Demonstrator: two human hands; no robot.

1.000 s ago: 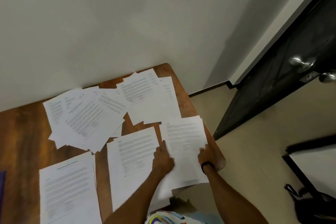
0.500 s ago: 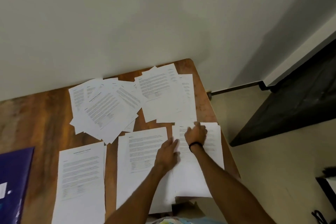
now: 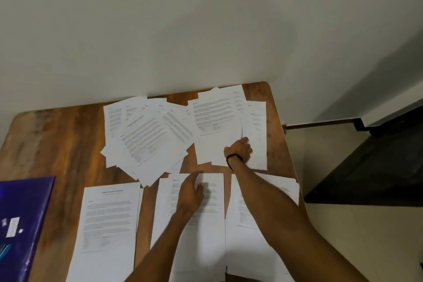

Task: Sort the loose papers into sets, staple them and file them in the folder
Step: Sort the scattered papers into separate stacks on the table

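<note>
Across the middle of the frame, a wooden table (image 3: 57, 144) stands against a pale wall (image 3: 183, 30). The task's papers lie on it in five groups.

Upper row:
- A fanned heap (image 3: 146, 137) of overlapping printed sheets sits at upper centre.
- A second heap (image 3: 215, 121) sits near the table's upper right corner.

Lower row, side by side:
- A left set (image 3: 109, 220).
- A middle set (image 3: 206, 236).
- A right set (image 3: 242, 236), partly covered by the right forearm.

A dark blue folder (image 3: 23, 213) lies flat at the left edge of the frame, apart from the papers.

Hands:
- The left hand (image 3: 191, 192) is over the top of the middle set with its fingers extended and spread. It is blurred, so contact with the sheet cannot be confirmed.
- The right hand (image 3: 239, 150), with a black band (image 3: 231, 160) at the wrist, lies on the lower part of the second heap. Its fingers are turned away from the camera, and it cannot be told whether they pinch a sheet or merely rest on it.

A dark door (image 3: 377, 167) fills the right side of the frame.
</note>
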